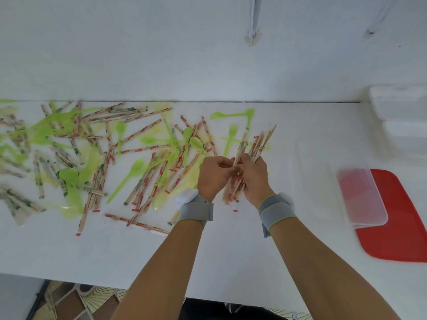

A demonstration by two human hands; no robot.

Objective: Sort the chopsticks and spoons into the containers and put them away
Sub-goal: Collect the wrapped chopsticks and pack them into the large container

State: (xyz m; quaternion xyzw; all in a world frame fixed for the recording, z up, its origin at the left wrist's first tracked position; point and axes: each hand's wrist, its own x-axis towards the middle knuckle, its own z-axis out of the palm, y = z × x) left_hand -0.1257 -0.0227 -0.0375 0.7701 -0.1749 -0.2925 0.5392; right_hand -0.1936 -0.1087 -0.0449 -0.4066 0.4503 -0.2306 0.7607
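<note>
My right hand (254,176) grips a bundle of wrapped chopsticks (258,144) with red print, held slanting above the white table (231,250). My left hand (215,174) is beside it, fingers curled and pinching a chopstick at the bundle's left side. A scatter of wrapped chopsticks (143,132) and green plastic spoons (136,169) covers the table's left and middle. A green fork (231,137) and a spoon (221,115) lie just beyond my hands.
A clear plastic container (360,199) stands at the right, partly over a red lid (397,227). More clear containers (397,116) are stacked at the far right by the wall. The table's front edge runs close to my body.
</note>
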